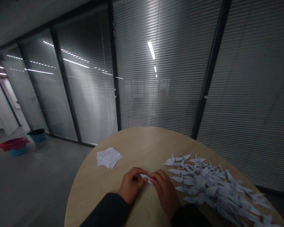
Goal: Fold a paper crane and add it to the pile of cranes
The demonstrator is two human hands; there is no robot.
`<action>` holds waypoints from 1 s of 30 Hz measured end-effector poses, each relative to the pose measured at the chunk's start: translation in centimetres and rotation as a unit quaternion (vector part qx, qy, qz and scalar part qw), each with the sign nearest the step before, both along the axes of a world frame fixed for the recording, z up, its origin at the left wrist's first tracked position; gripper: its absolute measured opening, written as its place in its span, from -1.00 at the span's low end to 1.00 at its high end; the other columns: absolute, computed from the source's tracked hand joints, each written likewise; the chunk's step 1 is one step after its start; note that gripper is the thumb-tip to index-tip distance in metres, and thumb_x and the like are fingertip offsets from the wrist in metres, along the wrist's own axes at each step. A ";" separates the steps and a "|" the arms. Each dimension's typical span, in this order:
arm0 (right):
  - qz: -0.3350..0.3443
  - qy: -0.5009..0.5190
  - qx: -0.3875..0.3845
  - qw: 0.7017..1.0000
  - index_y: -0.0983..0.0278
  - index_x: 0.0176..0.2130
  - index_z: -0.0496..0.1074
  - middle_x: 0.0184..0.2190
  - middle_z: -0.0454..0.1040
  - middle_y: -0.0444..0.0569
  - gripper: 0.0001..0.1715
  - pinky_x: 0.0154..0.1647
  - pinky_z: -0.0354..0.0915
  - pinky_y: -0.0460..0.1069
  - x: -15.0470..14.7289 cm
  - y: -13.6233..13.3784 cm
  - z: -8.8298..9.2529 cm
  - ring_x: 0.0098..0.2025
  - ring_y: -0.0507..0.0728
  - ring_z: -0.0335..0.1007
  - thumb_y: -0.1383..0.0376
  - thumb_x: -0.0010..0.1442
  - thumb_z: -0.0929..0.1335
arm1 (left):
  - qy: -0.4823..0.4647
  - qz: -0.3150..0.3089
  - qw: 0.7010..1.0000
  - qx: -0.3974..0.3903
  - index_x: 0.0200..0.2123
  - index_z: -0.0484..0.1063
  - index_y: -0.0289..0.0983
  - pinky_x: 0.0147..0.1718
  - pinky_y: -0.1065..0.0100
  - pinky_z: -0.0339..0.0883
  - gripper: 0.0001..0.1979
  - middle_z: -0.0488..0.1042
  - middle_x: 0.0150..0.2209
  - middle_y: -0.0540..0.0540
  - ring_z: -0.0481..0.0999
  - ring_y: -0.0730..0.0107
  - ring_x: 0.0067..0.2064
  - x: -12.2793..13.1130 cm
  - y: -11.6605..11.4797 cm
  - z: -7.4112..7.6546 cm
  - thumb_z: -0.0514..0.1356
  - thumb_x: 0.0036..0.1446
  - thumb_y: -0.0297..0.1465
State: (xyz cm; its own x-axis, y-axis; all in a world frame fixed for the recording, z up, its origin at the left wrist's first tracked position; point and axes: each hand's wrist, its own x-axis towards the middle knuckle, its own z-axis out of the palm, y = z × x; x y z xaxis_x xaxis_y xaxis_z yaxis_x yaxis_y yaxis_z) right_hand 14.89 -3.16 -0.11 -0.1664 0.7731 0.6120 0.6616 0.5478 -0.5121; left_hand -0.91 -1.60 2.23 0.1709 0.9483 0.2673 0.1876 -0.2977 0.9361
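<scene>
My left hand (pixel 132 185) and my right hand (pixel 164 192) meet over the near part of a round light-wood table (pixel 142 145). Pinched between their fingertips is a small folded piece of white paper (pixel 147 178), partly hidden by my fingers. To the right lies a large heap of white origami cranes (pixel 210 189), its nearest edge close to my right hand. A small stack of printed white paper sheets (pixel 109 157) lies on the table to the far left of my hands.
Behind the table stands a glass partition with grey blinds (pixel 170 78). On the grey floor at the left are a red basin on a blue bucket (pixel 13 145) and a dark-rimmed blue bin (pixel 37 135). A white door (pixel 4 110) stands farther left.
</scene>
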 end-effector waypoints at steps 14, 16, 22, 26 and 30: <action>0.005 -0.005 -0.031 0.999 0.25 -0.27 0.33 -0.29 0.33 -0.03 -0.87 -0.16 0.20 0.05 -0.4 -0.5 0.3 -0.19 0.14 0.25 0.32 0.26 0.21 | -0.005 0.015 1.000 0.000 -0.49 0.59 -0.22 -0.06 0.22 0.22 -0.84 0.48 -0.26 -0.21 0.41 0.18 -0.14 -0.6 0.1 0.7 0.29 -0.14 -0.27; 0.005 -0.001 -0.044 0.999 0.24 -0.28 0.34 -0.29 0.33 -0.04 -0.90 -0.16 0.19 0.05 -0.3 -0.5 0.3 -0.19 0.14 0.25 0.32 0.25 0.24 | -0.001 0.009 1.000 0.000 -0.48 0.60 -0.21 -0.06 0.22 0.22 -0.85 0.48 -0.26 -0.21 0.41 0.18 -0.14 -0.6 0.0 0.8 0.29 -0.13 -0.27; 0.015 0.012 -0.056 0.998 0.25 -0.34 0.35 -0.33 0.33 -0.07 -0.85 -0.18 0.14 0.01 0.0 -0.3 0.3 -0.22 0.11 0.24 0.34 0.26 0.23 | -0.024 -0.011 0.999 -0.028 -0.48 0.59 -0.25 -0.07 0.21 0.23 -0.78 0.49 -0.26 -0.23 0.41 0.15 -0.13 -0.6 0.3 0.1 0.29 -0.15 -0.22; 0.022 -0.006 -0.056 0.998 0.25 -0.35 0.36 -0.35 0.32 -0.07 -0.83 -0.17 0.09 0.02 0.1 -0.4 0.4 -0.23 0.11 0.22 0.36 0.26 0.22 | -0.050 -0.028 0.996 -0.061 -0.50 0.59 -0.31 -0.08 0.19 0.22 -0.70 0.49 -0.25 -0.27 0.41 0.12 -0.12 -0.6 0.6 -0.2 0.30 -0.17 -0.17; 0.012 -0.037 -0.043 0.998 0.26 -0.37 0.37 -0.37 0.33 -0.07 -0.82 -0.20 0.06 0.02 0.0 -0.6 0.9 -0.26 0.12 0.21 0.36 0.26 0.23 | -0.078 -0.029 0.994 -0.073 -0.54 0.57 -0.33 -0.07 0.20 0.20 -0.69 0.47 -0.23 -0.28 0.41 0.13 -0.13 -0.6 0.4 -0.2 0.33 -0.21 -0.16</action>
State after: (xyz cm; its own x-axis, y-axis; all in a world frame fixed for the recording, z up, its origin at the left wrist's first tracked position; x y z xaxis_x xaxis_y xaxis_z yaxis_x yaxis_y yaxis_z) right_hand 14.86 -3.79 0.75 -0.2278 0.8170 0.5297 0.6859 0.5208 -0.5083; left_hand -1.53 -1.19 2.04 0.1930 0.9688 0.1556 0.0227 -0.1629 0.9864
